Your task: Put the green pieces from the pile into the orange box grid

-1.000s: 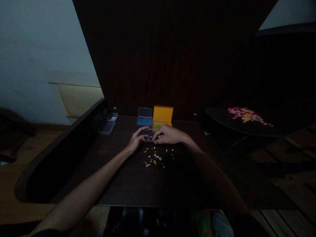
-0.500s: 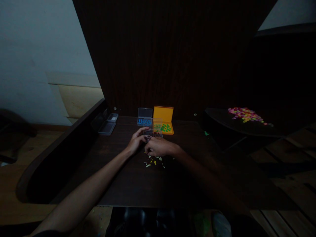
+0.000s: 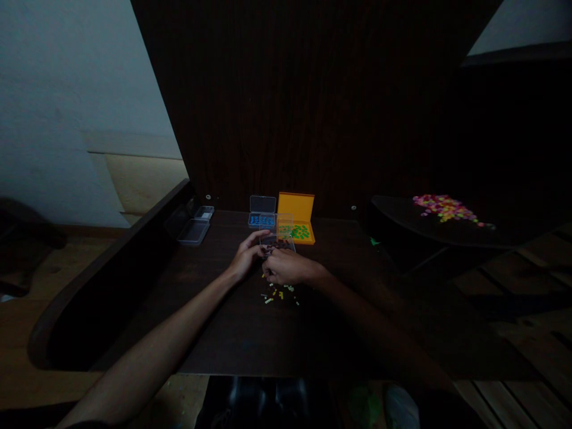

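Observation:
My left hand (image 3: 245, 255) rests on the dark table (image 3: 232, 322), its fingers curled against the left side of a small clear box (image 3: 277, 243) that holds dark pieces. My right hand (image 3: 286, 269) lies just in front of that box, fingers pinched together over a scatter of small yellow and white pieces (image 3: 279, 293); what it pinches is too small to make out. Behind the clear box stands an open orange case (image 3: 298, 221) with green pieces inside, and left of it an open clear case (image 3: 261, 213) with blue pieces.
Two empty clear cases (image 3: 195, 229) lie at the table's far left by a raised curved rim. A dark side surface at the right carries a heap of pink and yellow pieces (image 3: 443, 208). A dark panel rises behind the table. Wooden floor shows on both sides.
My right hand has drawn back from the clear box toward me and now sits over the scattered pieces, uncovering the orange case's green contents. My left hand has stayed at the box.

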`<state>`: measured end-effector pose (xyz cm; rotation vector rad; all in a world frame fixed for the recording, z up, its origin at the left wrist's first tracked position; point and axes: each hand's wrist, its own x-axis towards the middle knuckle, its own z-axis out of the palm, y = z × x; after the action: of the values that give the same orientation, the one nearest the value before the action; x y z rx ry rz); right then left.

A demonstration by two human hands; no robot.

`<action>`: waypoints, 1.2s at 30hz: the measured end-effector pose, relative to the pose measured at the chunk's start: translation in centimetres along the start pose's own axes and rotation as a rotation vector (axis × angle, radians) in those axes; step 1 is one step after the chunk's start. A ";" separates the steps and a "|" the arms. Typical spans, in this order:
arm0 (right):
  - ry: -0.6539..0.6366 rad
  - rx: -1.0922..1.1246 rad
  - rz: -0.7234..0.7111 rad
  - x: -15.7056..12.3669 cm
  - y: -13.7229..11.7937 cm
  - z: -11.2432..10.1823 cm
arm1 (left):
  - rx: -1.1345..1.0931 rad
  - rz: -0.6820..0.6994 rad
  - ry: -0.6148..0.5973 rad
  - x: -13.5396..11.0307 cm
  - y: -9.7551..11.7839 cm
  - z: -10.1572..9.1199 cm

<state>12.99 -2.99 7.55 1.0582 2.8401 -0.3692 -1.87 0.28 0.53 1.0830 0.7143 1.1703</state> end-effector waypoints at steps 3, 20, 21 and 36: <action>0.011 0.084 -0.021 -0.9 0.7 -1.6 | -0.004 0.002 -0.003 0.0 0.1 0.0; 0.155 -0.080 0.324 -2.1 6.1 -2.7 | -0.050 -0.022 -0.070 0.0 -0.5 0.0; 0.148 -0.090 0.339 -2.1 6.0 -2.7 | -0.048 -0.016 -0.072 0.0 -0.5 0.0; 0.168 -0.077 0.326 -2.2 5.6 -2.8 | -0.025 -0.018 -0.072 -0.2 -0.2 0.3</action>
<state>18.33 0.40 9.56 1.5699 2.7201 -0.1474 -1.62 -0.02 0.47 1.0902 0.6501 1.1166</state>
